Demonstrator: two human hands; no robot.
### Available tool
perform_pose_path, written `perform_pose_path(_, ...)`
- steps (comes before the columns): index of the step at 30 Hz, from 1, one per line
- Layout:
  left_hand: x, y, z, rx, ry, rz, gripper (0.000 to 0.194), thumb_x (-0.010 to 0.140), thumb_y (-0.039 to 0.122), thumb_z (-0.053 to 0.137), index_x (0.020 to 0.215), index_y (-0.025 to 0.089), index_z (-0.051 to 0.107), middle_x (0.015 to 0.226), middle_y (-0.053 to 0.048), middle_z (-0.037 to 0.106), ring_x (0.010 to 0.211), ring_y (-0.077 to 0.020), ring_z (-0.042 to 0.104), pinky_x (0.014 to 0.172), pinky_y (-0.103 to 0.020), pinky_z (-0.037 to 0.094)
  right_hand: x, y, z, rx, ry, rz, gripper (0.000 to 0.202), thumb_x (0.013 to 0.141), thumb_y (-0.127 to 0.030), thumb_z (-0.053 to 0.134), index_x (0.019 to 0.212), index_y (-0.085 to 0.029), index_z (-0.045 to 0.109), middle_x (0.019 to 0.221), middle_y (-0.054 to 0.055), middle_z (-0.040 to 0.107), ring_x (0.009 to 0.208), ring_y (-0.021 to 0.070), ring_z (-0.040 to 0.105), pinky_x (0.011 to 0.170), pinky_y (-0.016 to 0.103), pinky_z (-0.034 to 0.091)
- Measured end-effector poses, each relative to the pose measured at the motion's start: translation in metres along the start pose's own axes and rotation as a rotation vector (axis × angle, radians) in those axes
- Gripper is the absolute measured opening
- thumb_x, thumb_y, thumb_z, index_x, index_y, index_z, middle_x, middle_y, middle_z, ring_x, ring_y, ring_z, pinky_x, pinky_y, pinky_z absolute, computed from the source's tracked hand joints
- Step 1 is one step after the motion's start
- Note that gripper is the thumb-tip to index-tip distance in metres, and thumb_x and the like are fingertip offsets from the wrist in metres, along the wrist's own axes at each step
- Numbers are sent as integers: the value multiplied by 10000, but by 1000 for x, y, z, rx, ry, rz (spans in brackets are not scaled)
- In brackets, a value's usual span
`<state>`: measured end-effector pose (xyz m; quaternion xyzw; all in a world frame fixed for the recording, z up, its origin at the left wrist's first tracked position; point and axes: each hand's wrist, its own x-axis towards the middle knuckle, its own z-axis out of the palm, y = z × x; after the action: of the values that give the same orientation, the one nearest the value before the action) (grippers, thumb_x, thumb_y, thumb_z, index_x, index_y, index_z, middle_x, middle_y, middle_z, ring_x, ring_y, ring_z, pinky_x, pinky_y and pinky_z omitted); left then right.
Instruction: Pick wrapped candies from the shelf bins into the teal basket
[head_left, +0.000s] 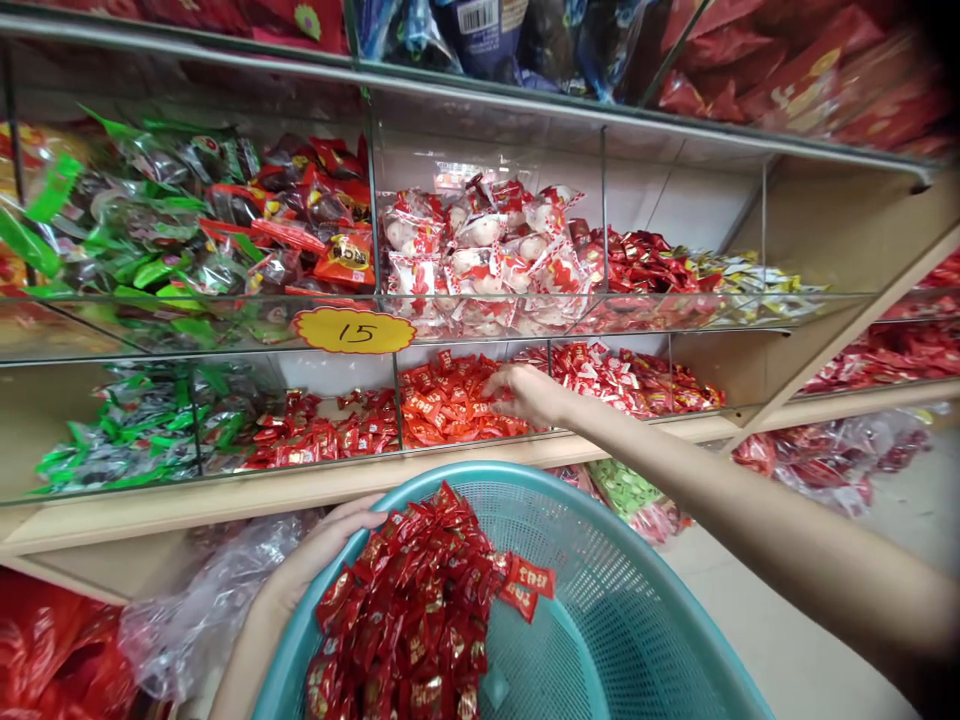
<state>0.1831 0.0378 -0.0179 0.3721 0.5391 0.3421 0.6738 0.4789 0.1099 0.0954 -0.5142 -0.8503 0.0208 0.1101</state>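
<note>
A turquoise plastic basket point(637, 570) is in front of me. My left hand point(326, 545) grips its left rim, fingers over the edge. Inside, on the left, lies a heap of dark red wrapped candies point(405, 610), with a couple of brighter red candies point(529, 580) at its right side. My right arm reaches over to the lower shelf. There my right hand point(521, 392) is at the right part of a compartment of orange-red wrapped candies point(442, 405), its fingers curled down. Whatever is between those fingers is hidden and slightly blurred.
Glass dividers part the shelves. Left of the orange-red candies are red candies point(322, 435) and green-wrapped ones point(127, 430); to the right, red-and-white candies point(592, 375). A yellow price tag point(355, 331) reads 15. Plastic bags point(202, 600) lie below the shelf.
</note>
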Motion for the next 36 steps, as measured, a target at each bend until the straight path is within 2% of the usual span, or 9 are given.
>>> perform_pose_path(6,3,0,-2,-26,-82,-4,416,612,261,751,1019,190,701,949,-54,757,918,-262,687,845,-333,501,17,9,22,-121,-95,50,293,763,-308,677,1028,-182,678,1001,83,671,912,206,605,732,256,409)
perform_pose_path(12,2,1,-4,35,-111,30,395,646,258,728,1038,212,704,1032,-44,739,976,-255,664,903,-330,465,14,10,16,-142,-61,22,238,755,-277,664,962,-160,680,963,84,661,874,198,590,730,261,400)
perform_pose_path(18,0,1,-2,30,-66,-13,399,637,243,735,1033,218,708,955,-33,758,858,-244,693,848,-337,499,-41,-8,-25,47,144,-42,189,775,-302,626,854,-133,661,790,40,593,746,157,533,696,272,391)
perform_pose_path(20,-1,2,0,23,-62,-17,398,632,228,736,1029,211,706,933,-27,762,810,-234,702,813,-328,514,-70,-21,-27,174,126,-38,177,793,-312,592,831,-149,649,784,28,583,699,138,521,655,263,391)
perform_pose_path(22,-2,4,2,24,-81,-6,383,643,220,727,1025,209,705,938,-21,762,812,-227,704,799,-313,520,-98,-31,-12,244,2,-19,156,794,-301,578,835,-166,644,789,22,590,676,130,522,623,258,392)
perform_pose_path(25,-3,5,2,29,-85,-1,361,658,226,719,1019,212,707,935,-15,763,830,-224,704,786,-296,524,-127,-36,33,162,-153,76,151,760,-283,615,858,-175,652,841,45,625,763,167,566,670,285,402)
perform_pose_path(29,-3,4,1,35,-67,-7,369,653,227,720,1022,210,706,924,-14,765,832,-223,705,776,-289,525,-137,-33,87,-19,-355,184,120,773,-260,608,846,-177,655,922,84,654,838,211,608,687,307,413)
perform_pose_path(32,-6,6,5,24,-91,1,388,641,217,717,1028,198,703,936,-23,763,845,-224,704,793,-287,518,-131,-37,101,-118,-438,237,164,826,-257,556,920,-163,652,1000,108,656,918,234,619,713,311,433)
perform_pose_path(36,-13,11,13,5,-58,7,381,621,220,720,1000,182,710,949,-35,761,874,-221,700,800,-269,515,-122,-49,98,-166,-521,287,209,859,-237,514,970,-132,657,1049,136,656,981,251,618,764,320,459)
